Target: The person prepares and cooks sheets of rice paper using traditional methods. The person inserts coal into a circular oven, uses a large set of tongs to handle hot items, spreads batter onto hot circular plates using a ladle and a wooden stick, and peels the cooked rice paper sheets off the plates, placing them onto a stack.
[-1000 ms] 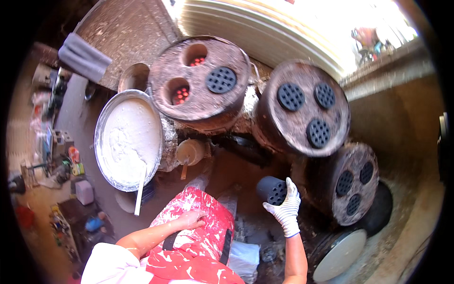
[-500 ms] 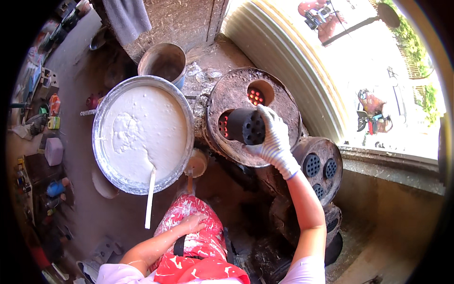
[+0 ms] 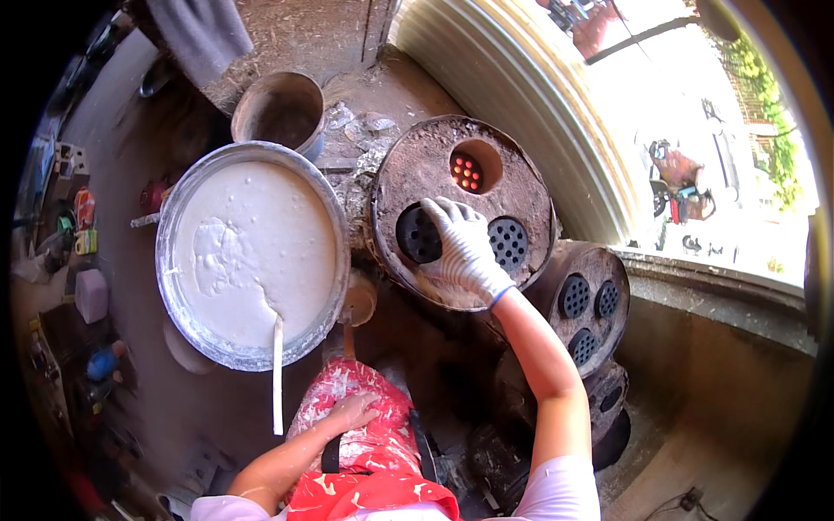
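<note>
A round clay-topped drum stove [image 3: 426, 143] stands before me, with holes in its top. My right hand [image 3: 465, 247], in a striped white glove, is closed at the left hole, its fingers and thumb around the edge of a black honeycomb coal briquette [image 3: 418, 234]. That briquette sits in the hole, partly covered by the glove. Another black briquette [image 3: 507, 242] fills the hole to the right. In the far hole a briquette glows orange [image 3: 466, 172]. My bare left hand [image 3: 356, 412] lies flat on my red, white-splashed apron [image 3: 382, 434], fingers stretched.
Left of the stove is a large metal basin [image 3: 167, 252] of thick white liquid, a white stick [image 3: 278, 373] leaning in it. Behind stands a bucket [image 3: 282, 108]. A second drum stove [image 3: 599, 269] with black briquettes adjoins at right. A corrugated metal sheet [image 3: 530, 113] curves behind.
The right hand has moved left and lowered the briquette into the left hole, covering the glow there. My left hand still rests on the apron. The view has shifted slightly.
</note>
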Available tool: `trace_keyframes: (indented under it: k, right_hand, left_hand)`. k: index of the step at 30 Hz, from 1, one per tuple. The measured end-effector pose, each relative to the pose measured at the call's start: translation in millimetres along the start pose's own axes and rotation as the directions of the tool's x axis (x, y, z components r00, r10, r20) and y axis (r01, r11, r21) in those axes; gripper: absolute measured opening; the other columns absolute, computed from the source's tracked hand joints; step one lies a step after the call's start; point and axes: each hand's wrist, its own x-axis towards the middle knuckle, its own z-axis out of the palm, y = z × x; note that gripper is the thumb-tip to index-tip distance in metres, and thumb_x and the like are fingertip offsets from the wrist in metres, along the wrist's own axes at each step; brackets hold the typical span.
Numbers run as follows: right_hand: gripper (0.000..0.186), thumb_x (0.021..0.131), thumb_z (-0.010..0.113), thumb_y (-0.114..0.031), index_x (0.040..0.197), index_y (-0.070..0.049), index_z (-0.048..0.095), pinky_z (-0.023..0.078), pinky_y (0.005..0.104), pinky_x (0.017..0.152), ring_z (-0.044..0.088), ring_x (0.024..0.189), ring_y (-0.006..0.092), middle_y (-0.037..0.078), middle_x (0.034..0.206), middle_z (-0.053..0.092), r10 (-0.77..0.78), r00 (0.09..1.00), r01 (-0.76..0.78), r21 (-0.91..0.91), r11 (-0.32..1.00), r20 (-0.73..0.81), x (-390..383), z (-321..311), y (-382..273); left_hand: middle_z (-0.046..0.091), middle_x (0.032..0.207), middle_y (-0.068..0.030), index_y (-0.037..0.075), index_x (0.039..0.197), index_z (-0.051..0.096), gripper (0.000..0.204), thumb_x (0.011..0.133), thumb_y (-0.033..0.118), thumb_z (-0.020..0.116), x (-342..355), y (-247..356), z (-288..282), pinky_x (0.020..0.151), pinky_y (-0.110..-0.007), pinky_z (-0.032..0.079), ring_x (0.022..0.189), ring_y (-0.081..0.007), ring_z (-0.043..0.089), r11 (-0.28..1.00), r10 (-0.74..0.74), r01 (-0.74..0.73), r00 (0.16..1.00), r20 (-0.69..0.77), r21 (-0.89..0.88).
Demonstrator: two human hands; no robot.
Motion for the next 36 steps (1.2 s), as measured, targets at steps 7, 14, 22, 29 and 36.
trace_keyframes:
  k: [7,14,22,29,36]
  right_hand:
    - [0.083,0.054,0.071,-0.036,0.126,-0.007,0.042,0.034,0.0434,0.091,0.043,0.111,0.0326,0.014,0.122,0.043,-0.108,0.99,0.114,0.061,0.992,-0.092,-18.2,7.9,30.2]
    - [0.072,0.061,0.071,-0.032,0.122,-0.005,0.045,0.037,0.0436,0.084,0.046,0.105,0.0321,0.015,0.118,0.046,0.146,0.904,-0.095,0.145,0.985,-0.402,-102.8,7.3,28.6]
    - [0.066,0.067,0.069,-0.038,0.122,-0.006,0.048,0.036,0.0432,0.094,0.045,0.112,0.0337,0.015,0.123,0.048,0.838,0.454,-0.456,0.729,0.511,-0.303,-383.2,116.9,9.2]
    - [0.093,0.061,0.074,-0.048,0.136,-0.015,0.03,0.034,0.0456,0.099,0.036,0.122,0.0396,0.019,0.134,0.037,0.863,-0.355,-0.703,0.507,-0.499,0.358,-621.7,317.6,26.9]
    - [0.108,0.057,0.076,-0.051,0.141,-0.023,0.015,0.033,0.0495,0.098,0.032,0.126,0.0377,0.014,0.139,0.031,0.78,-0.433,-0.72,0.348,-0.601,0.451,-665.1,397.0,119.1]
  left_hand:
    - [0.057,0.108,-0.0175,0.004,0.113,0.056,0.042,0.077,0.023,0.059,9.2,25.5,-12.6,0.079,-0.036,0.047,0.088,-0.03,0.061,0.99,-0.094,0.106,0.988,0.125,-0.091]
    - [0.059,0.105,-0.0176,0.003,0.112,0.057,0.041,0.076,0.022,0.06,21.0,10.5,27.7,0.076,-0.035,0.047,0.084,-0.0268,0.061,0.995,-0.036,0.018,0.982,0.185,0.097]
    - [0.058,0.105,-0.019,0.001,0.112,0.056,0.041,0.078,0.023,0.06,29.6,4.4,80.4,0.081,-0.035,0.046,0.091,-0.0292,0.059,0.946,-0.107,-0.01,0.933,0.343,0.323]
    - [0.061,0.097,-0.0167,0.003,0.109,0.058,0.038,0.078,0.024,0.063,33.8,18.9,121.7,0.079,-0.036,0.047,0.088,-0.0293,0.06,0.829,-0.267,-0.04,0.848,0.457,0.558]
    - [0.061,0.094,-0.0169,0.004,0.108,0.058,0.036,0.078,0.023,0.063,34.8,30.1,152.0,0.075,-0.037,0.047,0.086,-0.0317,0.06,0.742,-0.336,-0.058,0.83,0.445,0.668]
